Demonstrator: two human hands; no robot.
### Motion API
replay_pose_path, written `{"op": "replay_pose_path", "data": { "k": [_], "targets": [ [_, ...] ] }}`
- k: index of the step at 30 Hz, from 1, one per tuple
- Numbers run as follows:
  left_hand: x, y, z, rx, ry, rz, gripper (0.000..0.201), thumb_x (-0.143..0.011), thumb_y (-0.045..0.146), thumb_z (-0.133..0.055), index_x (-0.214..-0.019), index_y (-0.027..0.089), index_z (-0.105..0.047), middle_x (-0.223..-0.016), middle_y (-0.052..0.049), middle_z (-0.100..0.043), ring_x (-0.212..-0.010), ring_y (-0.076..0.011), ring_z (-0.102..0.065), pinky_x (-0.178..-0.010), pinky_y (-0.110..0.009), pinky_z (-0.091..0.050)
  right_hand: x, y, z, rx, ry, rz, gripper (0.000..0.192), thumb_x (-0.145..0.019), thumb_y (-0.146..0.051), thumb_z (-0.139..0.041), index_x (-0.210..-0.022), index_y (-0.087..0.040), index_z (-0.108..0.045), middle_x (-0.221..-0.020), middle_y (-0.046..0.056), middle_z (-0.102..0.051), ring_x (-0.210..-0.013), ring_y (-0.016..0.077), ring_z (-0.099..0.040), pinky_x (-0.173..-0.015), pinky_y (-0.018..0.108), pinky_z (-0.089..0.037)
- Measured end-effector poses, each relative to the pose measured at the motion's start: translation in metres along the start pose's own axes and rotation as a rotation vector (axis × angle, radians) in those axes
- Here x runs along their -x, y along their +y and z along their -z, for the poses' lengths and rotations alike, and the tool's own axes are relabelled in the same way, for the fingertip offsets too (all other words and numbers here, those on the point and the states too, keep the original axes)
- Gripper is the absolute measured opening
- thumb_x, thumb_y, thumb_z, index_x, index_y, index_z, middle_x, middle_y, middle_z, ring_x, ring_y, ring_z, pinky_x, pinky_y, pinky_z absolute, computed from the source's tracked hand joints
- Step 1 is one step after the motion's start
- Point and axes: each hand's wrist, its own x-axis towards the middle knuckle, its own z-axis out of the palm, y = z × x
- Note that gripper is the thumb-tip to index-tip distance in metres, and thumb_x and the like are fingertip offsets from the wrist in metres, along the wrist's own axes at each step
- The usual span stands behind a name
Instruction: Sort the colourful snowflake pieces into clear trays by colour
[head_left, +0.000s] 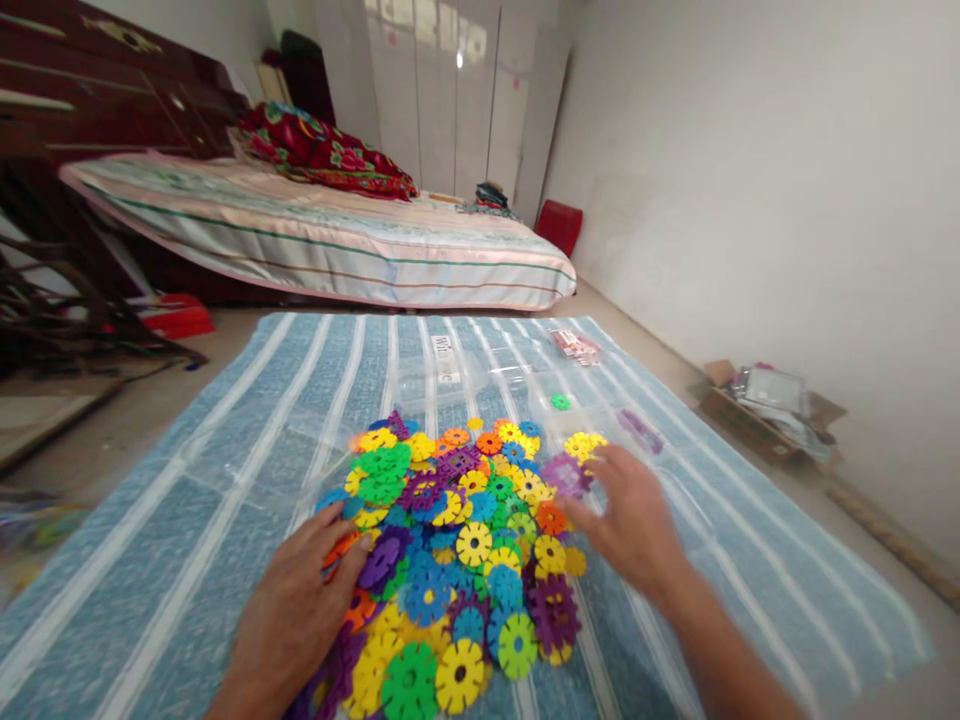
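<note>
A heap of notched plastic snowflake discs in several colours lies in front of me, mixed with purple square lattice pieces. At the heap's left edge is my left hand, its thumb and fingers closed around an orange disc, which they partly cover. My right hand is on the right side, thumb and fingers spread apart. Close to its fingertips are yellow discs and a blurred purple piece. An orange disc lies beside its thumb.
Clear plastic containers lie behind the heap on the blue striped cloth. A green disc, a purple strip and a small packet are farther right. Beyond stand a bed and, by the wall, a cardboard box.
</note>
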Motion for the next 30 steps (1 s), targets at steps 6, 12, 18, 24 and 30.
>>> {"op": "replay_pose_path", "data": {
  "k": [6,12,18,24,30],
  "targets": [
    [0.001,-0.002,-0.001,-0.007,0.002,0.011,0.048,-0.082,0.055,-0.039,-0.088,0.019,-0.069,-0.116,-0.013,-0.066,-0.107,-0.0293,-0.061,-0.097,-0.043,-0.047,-0.062,0.101,0.027,0.498,-0.011,-0.316,0.05,-0.083,-0.056,-0.047,-0.089,-0.011,-0.068,-0.092,0.018,-0.064,-0.093,0.0329,-0.057,-0.073,0.042,-0.043],
    [0.001,0.004,0.006,-0.015,-0.031,0.021,0.047,-0.083,0.053,-0.04,-0.09,0.018,-0.07,-0.117,-0.014,-0.065,-0.107,-0.0278,-0.062,-0.097,-0.041,-0.047,-0.049,0.079,0.013,0.252,-0.016,-0.188,0.043,-0.086,-0.049,-0.047,-0.098,-0.013,-0.067,-0.098,0.015,-0.066,-0.091,0.028,-0.061,-0.077,0.039,-0.045],
    [0.001,0.011,0.008,-0.005,-0.025,0.037,0.048,-0.084,0.053,-0.038,-0.088,0.017,-0.07,-0.115,-0.014,-0.066,-0.108,-0.0283,-0.061,-0.096,-0.041,-0.048,-0.011,-0.011,-0.024,-0.181,-0.126,0.174,0.018,-0.086,-0.03,-0.053,-0.091,-0.02,-0.067,-0.1,0.008,-0.065,-0.095,0.0201,-0.059,-0.084,0.032,-0.047],
    [0.002,0.012,0.01,-0.005,-0.033,0.034,0.046,-0.083,0.053,-0.039,-0.089,0.019,-0.069,-0.115,-0.011,-0.066,-0.109,-0.0262,-0.061,-0.097,-0.038,-0.047,-0.013,-0.051,-0.047,-0.003,-0.297,0.253,0.019,-0.083,-0.013,-0.05,-0.092,-0.018,-0.066,-0.106,0.014,-0.061,-0.115,0.0273,-0.047,-0.092,0.04,-0.041],
    [0.002,0.012,0.01,-0.009,-0.041,0.031,0.048,-0.084,0.052,-0.037,-0.088,0.017,-0.07,-0.115,-0.014,-0.066,-0.109,-0.0267,-0.061,-0.098,-0.038,-0.047,-0.022,-0.055,-0.06,0.116,-0.323,0.324,0.024,-0.082,-0.006,-0.047,-0.093,-0.015,-0.066,-0.106,0.015,-0.061,-0.115,0.0284,-0.047,-0.092,0.041,-0.038]
  ]
}}
